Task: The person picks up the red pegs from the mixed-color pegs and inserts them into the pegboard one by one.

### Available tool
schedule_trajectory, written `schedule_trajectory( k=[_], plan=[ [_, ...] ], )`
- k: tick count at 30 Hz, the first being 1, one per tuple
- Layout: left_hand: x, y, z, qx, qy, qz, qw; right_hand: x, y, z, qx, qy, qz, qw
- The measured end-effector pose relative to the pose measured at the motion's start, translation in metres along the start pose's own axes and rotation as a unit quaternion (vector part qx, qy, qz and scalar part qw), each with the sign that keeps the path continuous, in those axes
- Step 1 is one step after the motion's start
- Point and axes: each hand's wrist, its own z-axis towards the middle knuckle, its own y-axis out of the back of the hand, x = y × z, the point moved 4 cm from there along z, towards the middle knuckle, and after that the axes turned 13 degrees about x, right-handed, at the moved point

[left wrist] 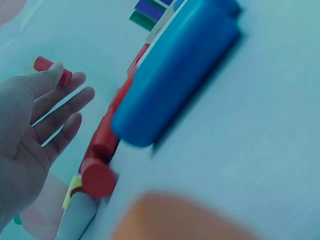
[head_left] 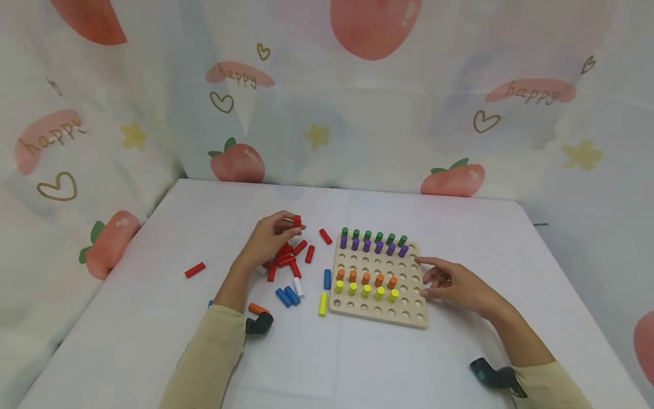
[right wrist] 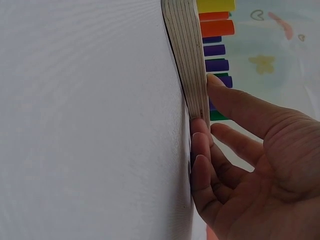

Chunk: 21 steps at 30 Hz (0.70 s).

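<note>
My left hand (head_left: pixel 268 236) pinches a red peg (head_left: pixel 297 220) between thumb and fingertips, above a loose pile of red pegs (head_left: pixel 286 259). In the left wrist view, that same peg (left wrist: pixel 44 64) sticks out past the thumb, and the other fingers are spread. My right hand (head_left: pixel 457 284) is at the right edge of a wooden pegboard (head_left: pixel 378 318), with thumb and forefinger touching the edge. Green pegs (head_left: pixel 379 236) and purple pegs (head_left: pixel 378 247) stand in the two far rows; orange pegs (head_left: pixel 366 278) and yellow pegs (head_left: pixel 366 291) stand in nearer rows.
Blue pegs (head_left: pixel 292 295), a white peg (head_left: pixel 298 287), an orange peg (head_left: pixel 258 309) and a yellow peg (head_left: pixel 323 305) lie left of the board. One red peg (head_left: pixel 195 270) lies farther left. Printed curtains (head_left: pixel 357 125) rise behind the white table (head_left: pixel 378 369).
</note>
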Motion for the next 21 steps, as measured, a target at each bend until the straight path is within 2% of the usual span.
schedule_trajectory(
  k=[10, 17, 21],
  plan=[
    [-0.009, -0.016, 0.014, 0.000, 0.012, -0.003, 0.9999, -0.002, 0.002, 0.002, -0.002, 0.001, 0.003, 1.0000],
    [-0.015, -0.026, 0.020, 0.009, -0.012, 0.005, 0.9999, -0.002, 0.002, 0.001, -0.001, 0.001, 0.004, 1.0000],
    [-0.018, -0.034, 0.022, 0.022, -0.013, 0.008, 0.9996, -0.002, 0.002, 0.001, 0.000, 0.002, 0.004, 1.0000]
  ],
)
